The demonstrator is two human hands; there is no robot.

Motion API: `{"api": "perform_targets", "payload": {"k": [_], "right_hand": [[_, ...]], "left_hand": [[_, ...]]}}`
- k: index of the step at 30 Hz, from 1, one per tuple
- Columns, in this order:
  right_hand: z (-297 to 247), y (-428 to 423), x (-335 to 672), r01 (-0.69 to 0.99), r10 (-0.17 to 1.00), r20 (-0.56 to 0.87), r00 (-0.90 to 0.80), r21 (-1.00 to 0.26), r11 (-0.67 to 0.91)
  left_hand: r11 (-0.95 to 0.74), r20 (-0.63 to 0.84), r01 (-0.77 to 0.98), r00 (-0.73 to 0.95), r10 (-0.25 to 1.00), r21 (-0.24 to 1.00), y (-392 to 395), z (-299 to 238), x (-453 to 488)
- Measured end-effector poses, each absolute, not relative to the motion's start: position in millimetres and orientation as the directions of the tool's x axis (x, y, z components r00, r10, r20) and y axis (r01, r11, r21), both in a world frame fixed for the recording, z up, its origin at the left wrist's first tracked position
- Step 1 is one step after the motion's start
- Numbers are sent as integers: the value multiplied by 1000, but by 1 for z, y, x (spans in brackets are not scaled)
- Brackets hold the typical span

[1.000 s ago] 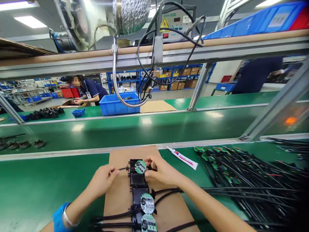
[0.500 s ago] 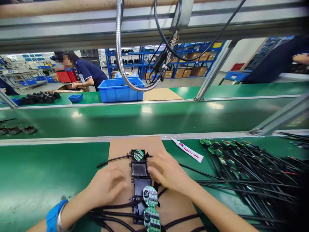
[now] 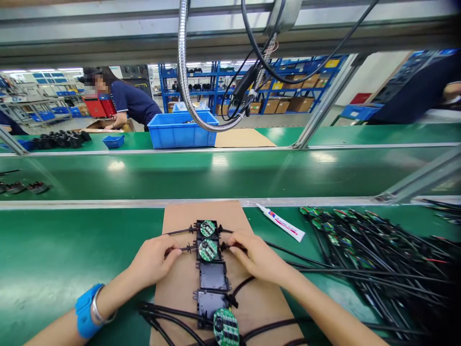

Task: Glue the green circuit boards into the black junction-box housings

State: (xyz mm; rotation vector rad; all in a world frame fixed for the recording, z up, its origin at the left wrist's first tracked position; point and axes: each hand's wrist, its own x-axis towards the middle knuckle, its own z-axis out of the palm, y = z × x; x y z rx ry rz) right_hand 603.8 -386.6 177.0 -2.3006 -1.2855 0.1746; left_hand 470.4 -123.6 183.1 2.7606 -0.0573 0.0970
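A column of square black plastic housings (image 3: 212,276) lies on a brown cardboard sheet (image 3: 176,288). One round green circuit board (image 3: 207,228) sits at the far housing, and a second round board (image 3: 208,250) lies over the housing below it. My left hand (image 3: 154,259) pinches the black cable on the second board's left side. On the other side, my right hand (image 3: 254,254) has thumb and finger closed on its right-hand cable (image 3: 226,246). Another cabled board (image 3: 226,327) rests at the near end. Two middle housings show bare inner faces.
Right of the cardboard lies a white glue tube (image 3: 283,222). A large heap of black cables with circuit boards (image 3: 363,254) covers the bench's right side. Across the belt stands a blue bin (image 3: 183,130), with a co-worker (image 3: 131,103) behind. A metal flexible conduit (image 3: 183,62) hangs overhead.
One of the two round boards near the front is now over the second housing. Both hands have moved to its cables and closed on them, the left hand shifting slightly away from me.
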Motion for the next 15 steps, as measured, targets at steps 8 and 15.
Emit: {"api": "perform_targets", "payload": {"k": [8, 15], "right_hand": [[153, -381, 596, 822, 812, 178, 556, -263, -505], [194, -388, 542, 742, 897, 17, 442, -568, -355]], "left_hand": [[-987, 102, -58, 994, -43, 151, -127, 164, 471], [-937, 183, -230, 965, -186, 261, -131, 172, 454]]}}
